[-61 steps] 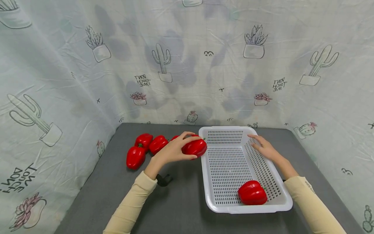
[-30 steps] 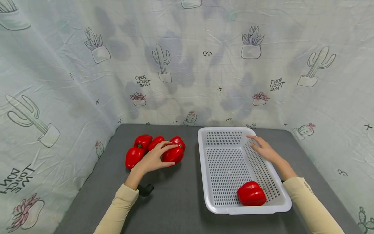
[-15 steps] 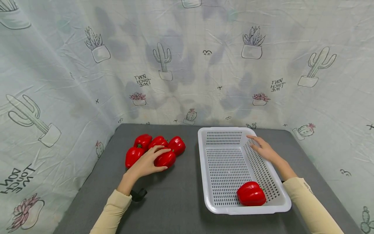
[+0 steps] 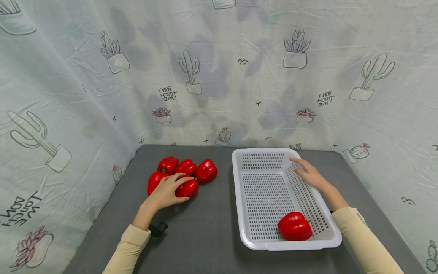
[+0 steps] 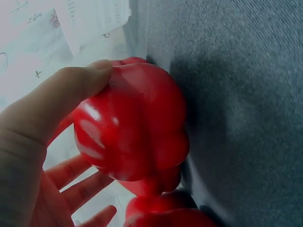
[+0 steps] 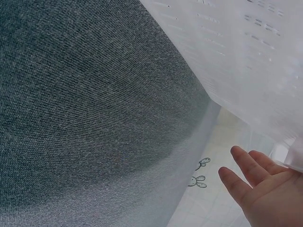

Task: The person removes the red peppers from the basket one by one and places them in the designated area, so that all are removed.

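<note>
My left hand [image 4: 167, 191] holds a glossy red bell pepper [image 4: 189, 188] at the near side of a group of similar peppers. In the left wrist view, the thumb lies over the held pepper [image 5: 137, 123] and the other fingers are spread beyond it, partly hidden. My right hand [image 4: 310, 176] rests at the right rim of a white perforated plastic basket [image 4: 240, 213], its fingers loosely extended. The right wrist view shows these fingers [image 6: 236, 184] straight beside the basket's outer wall [image 6: 227, 61]. One red bell pepper [image 4: 295, 226] lies in the basket's near right corner.
Other red bell peppers lie at the left: one at the back [image 4: 167, 164], one in the middle [image 4: 186, 167], one to the right [image 4: 207, 171] and one partly behind the left hand [image 4: 155, 182]. A grey tabletop [image 4: 208, 236] lies beneath; a cactus-print curtain [image 4: 219, 95] surrounds it.
My left hand has carried its red bell pepper from the basket's left rim leftward and down to the group of peppers. The right hand and the basket have stayed put.
</note>
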